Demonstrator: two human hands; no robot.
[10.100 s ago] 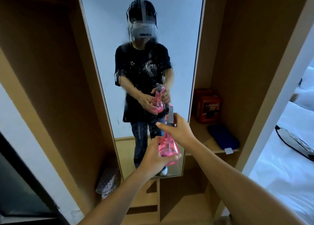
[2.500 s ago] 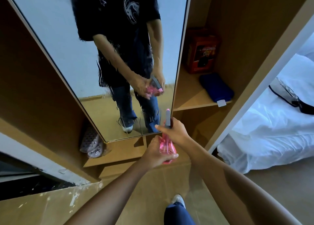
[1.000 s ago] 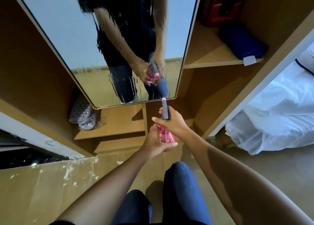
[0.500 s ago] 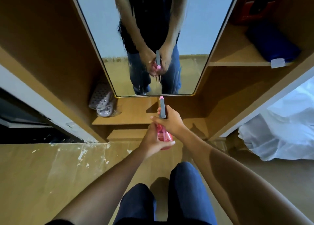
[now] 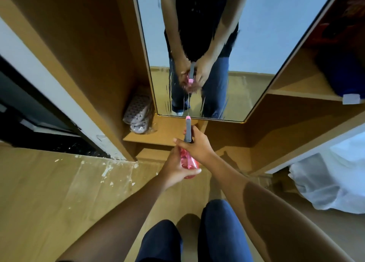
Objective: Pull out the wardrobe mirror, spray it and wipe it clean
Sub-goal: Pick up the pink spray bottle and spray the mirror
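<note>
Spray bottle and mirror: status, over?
Both hands on pink spray bottle: left hand cups body, right hand grips the head. Nozzle aimed at mirror; its lower glass wet, streaked. No cloth seen; nothing blocking.

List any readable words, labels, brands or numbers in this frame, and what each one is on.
None can be read.
Red box on the wardrobe shelf: its printing is blurred and cut off by the frame edge.
White tag on the dark blue cloth: looks blank or too small to tell.
Pink spray bottle, held in both hands: no label visible.
</note>
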